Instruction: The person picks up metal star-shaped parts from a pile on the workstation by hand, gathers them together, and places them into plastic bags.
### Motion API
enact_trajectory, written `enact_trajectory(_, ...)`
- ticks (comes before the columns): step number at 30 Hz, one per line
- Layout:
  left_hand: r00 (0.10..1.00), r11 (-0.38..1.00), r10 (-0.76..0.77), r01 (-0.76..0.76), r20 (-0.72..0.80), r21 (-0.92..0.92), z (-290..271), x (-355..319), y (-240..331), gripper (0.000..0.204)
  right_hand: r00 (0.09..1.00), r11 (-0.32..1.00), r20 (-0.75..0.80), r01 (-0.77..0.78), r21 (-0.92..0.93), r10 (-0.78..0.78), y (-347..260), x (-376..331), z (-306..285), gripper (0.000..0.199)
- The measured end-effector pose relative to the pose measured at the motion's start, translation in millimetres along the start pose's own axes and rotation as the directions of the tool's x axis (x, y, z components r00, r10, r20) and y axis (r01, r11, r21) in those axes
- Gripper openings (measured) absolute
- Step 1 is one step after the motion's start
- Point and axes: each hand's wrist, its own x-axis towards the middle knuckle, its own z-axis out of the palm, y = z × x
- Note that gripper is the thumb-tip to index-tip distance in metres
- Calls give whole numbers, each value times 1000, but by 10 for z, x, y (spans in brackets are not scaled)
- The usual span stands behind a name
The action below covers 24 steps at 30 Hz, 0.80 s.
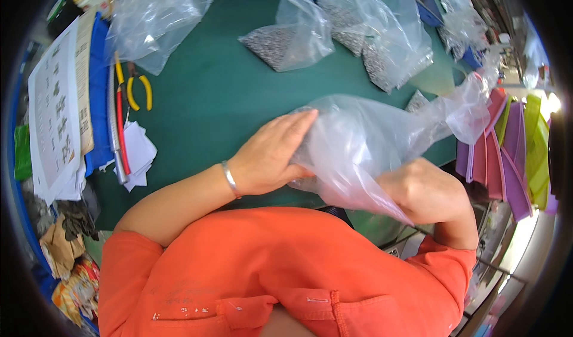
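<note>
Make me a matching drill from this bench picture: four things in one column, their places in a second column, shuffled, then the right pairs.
Things
1. Pliers with yellow handles
2. Large clear plastic bag
3. Silver bangle
4. Stack of purple and green trays

Places
A. On the left wrist
B. At the right edge of the green table
C. Between the left hand and the right hand
D. On the mat at the left, beside the blue tray

Pairs: 1-D, 2-C, 3-A, 4-B
</note>
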Motion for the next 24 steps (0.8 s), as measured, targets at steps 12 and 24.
enact_trajectory(12, 991, 988, -125, 120, 51, 97, -22, 31, 35, 103, 885, 995, -463, -77, -65, 38, 309, 242, 75, 17)
enact_trajectory(24, 978, 970, -201, 189, 62, 156, 32, 9, -7, 96, 854, 886, -475, -35, -462, -214, 466, 337, 612, 31)
